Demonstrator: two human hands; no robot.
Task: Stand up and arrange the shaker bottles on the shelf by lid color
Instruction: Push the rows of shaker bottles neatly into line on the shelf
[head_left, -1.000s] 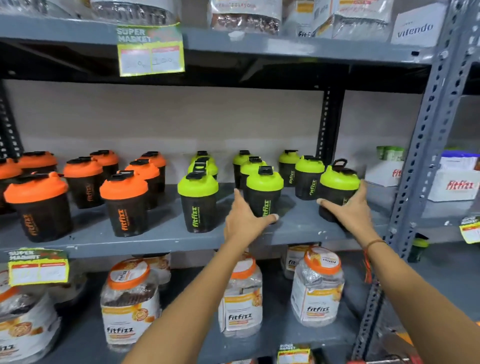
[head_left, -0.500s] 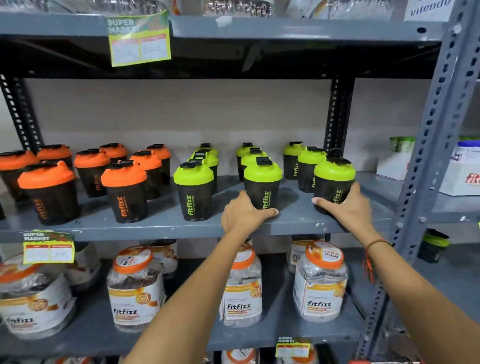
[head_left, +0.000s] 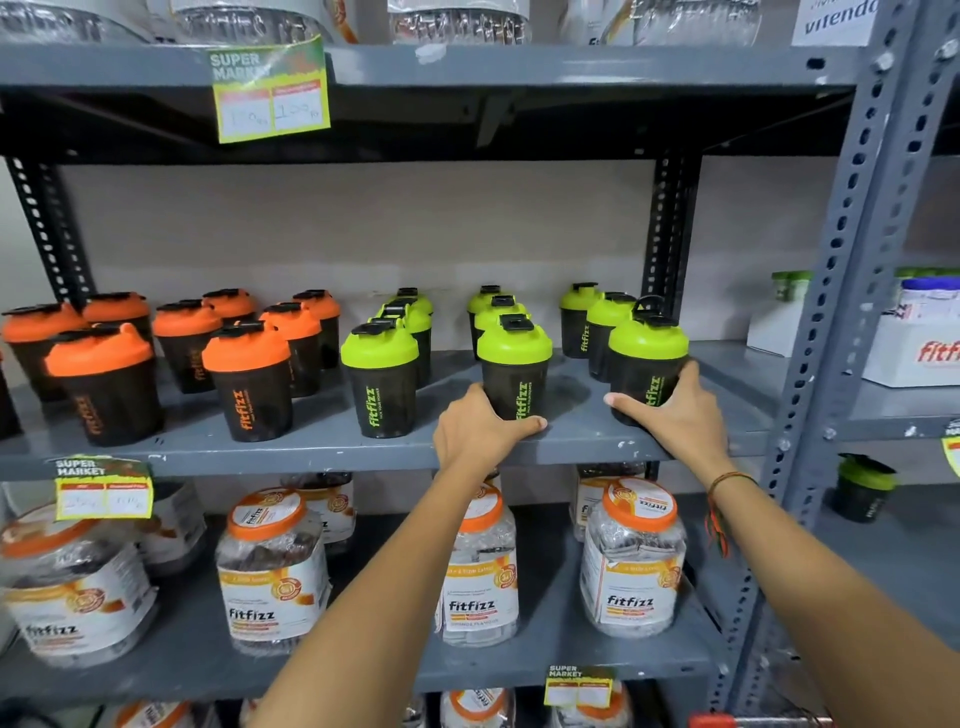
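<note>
On the grey middle shelf (head_left: 322, 449) stand black shaker bottles, all upright. Several with orange lids (head_left: 244, 379) fill the left half. Several with green lids (head_left: 382, 376) fill the right half in three rows. My left hand (head_left: 480, 428) wraps the base of the front green-lid bottle in the middle row (head_left: 514, 371), thumb along the shelf edge. My right hand (head_left: 672, 415) grips the lower body of the front green-lid bottle at the far right (head_left: 647, 358), close to the black rear post.
Clear Fitfizz jars with orange lids (head_left: 631, 561) fill the shelf below. A grey perforated upright (head_left: 852, 291) bounds the right side. Beyond it sit white boxes (head_left: 919, 353) and one green-lid shaker (head_left: 862, 486) lower down. Price tags (head_left: 270, 93) hang from shelf edges.
Both hands stay on the same two front green-lid bottles. The camera has drawn slightly nearer and tilted up. The right bottle sits a little further forward than a second ago.
</note>
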